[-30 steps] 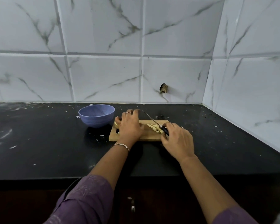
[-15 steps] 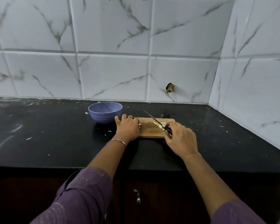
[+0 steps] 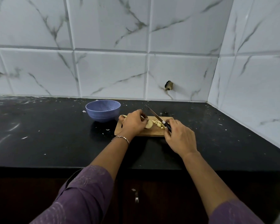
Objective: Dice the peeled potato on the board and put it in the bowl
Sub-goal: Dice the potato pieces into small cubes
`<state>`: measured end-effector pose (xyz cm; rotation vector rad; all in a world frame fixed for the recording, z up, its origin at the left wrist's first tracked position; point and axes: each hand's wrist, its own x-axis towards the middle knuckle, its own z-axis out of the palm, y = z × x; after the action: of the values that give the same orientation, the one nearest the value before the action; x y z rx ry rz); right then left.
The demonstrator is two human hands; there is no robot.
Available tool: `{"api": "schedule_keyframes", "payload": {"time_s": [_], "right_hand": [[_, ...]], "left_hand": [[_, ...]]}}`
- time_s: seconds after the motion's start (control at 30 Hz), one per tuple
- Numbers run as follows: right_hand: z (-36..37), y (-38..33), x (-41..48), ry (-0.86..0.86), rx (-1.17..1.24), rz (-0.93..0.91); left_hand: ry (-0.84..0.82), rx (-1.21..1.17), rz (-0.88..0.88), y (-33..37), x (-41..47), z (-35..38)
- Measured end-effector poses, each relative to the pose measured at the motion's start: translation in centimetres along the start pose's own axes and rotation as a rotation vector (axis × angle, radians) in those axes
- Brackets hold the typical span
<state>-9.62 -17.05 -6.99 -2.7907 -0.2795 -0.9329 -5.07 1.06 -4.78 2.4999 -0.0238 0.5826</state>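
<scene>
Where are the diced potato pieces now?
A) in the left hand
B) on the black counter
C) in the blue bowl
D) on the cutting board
D: the diced pieces lie heaped on the cutting board beside the knife held by the right hand; the left hand holds the uncut potato.

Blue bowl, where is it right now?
Head view: the blue bowl stands on the black counter, just left of the cutting board and the left hand.

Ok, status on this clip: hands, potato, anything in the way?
Left hand holds the uncut potato piece on the board. Right hand grips the knife by the diced pieces. Bowl beside board, no dice seen inside. Nothing blocking.
</scene>
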Motion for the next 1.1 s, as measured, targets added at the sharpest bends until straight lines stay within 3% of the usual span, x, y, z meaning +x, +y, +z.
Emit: {"api": "schedule_keyframes", "payload": {"time_s": [0.1,0.33,0.5,0.83,1.1], "right_hand": [[0.0,0.0,0.0,-0.013,0.002,0.003],[0.0,-0.1,0.1,-0.026,0.009,0.002],[-0.1,-0.3,-0.1,-0.014,0.001,-0.013],[-0.4,-1.0,-1.7,-0.038,-0.048,-0.036],[-0.5,-2.9,-2.8,-0.044,0.016,0.071]], "left_hand": [[-0.009,-0.019,-0.014,0.5,-0.2,0.7],[0.051,0.238,0.066,-0.2,-0.7,1.2],[0.061,0.224,0.081,0.0,-2.0,0.6],[-0.031,0.339,0.17,0.7,-5.3,0.2],[-0.163,0.297,0.154,0.4,-4.6,0.4]]}}
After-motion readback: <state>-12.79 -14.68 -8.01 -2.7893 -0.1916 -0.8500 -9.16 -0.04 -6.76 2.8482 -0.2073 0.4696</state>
